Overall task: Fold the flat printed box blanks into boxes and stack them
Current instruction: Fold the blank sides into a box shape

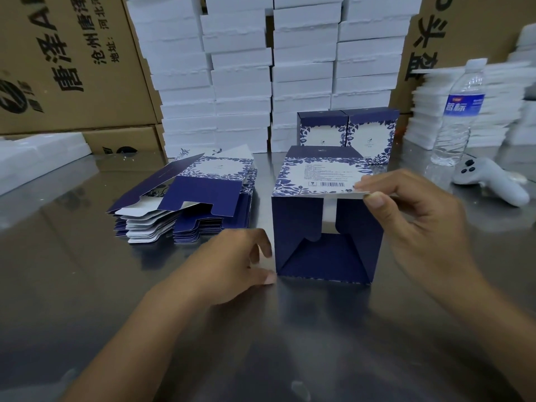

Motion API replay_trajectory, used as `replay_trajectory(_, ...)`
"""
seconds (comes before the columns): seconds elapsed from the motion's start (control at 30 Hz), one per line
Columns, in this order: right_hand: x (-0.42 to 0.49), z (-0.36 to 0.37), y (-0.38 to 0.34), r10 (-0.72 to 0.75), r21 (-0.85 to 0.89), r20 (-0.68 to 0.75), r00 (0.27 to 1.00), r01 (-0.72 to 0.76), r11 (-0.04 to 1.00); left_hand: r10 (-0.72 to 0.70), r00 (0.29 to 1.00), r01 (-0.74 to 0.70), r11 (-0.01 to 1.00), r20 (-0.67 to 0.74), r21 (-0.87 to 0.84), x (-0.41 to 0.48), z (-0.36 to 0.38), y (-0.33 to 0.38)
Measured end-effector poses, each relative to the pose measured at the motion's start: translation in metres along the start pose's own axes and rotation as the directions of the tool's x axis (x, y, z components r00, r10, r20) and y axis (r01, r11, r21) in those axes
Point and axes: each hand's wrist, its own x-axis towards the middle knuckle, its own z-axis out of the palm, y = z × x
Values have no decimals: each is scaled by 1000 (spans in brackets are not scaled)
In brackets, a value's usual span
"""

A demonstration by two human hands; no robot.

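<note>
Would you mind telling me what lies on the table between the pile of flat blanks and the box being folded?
In the head view, only bare steel table separates the flat blanks from the box; nearer the camera, the left hand reaches into that gap.

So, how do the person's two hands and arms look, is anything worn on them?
Nothing is worn. The left hand and the right hand are bare: no gloves, rings, watch or bracelet show. Both forearms are bare too, with no sleeve in view. The fingernails are short and unpainted.
</note>
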Motion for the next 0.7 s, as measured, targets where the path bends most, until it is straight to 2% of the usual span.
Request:
replay_trajectory(0.03,0,0,0,1,3,-2,1000,-1,1000,-12,1000,12,1000,-3,-25,-1,-4,-3)
replay_trajectory(0.1,0,1,0,-4,8,-3,1000,4,1000,-14,992,-2,991,-122,-136,-2,-8,-8)
replay_trajectory(0.2,-1,3,0,-32,4,21,999,32,999,-21,909,-125,939,-417,-321,-1,-8,0)
replay_trajectory(0.27,-3,5,-1,-30,15,41,999,30,999,-49,866,-210,867,-497,-452,-1,-9,11)
replay_trajectory(0.37,-6,8,-2,26,47,26,999,-27,999,-7,888,-274,796,-460,-540,-4,-6,20)
replay_trajectory(0.57,-6,8,-2,139,64,19,990,-140,988,146,926,-316,805,-349,-502,-7,-4,19)
replay_trajectory(0.7,-6,9,-2,169,65,26,985,-170,983,154,901,-312,879,-405,-361,-5,6,17)
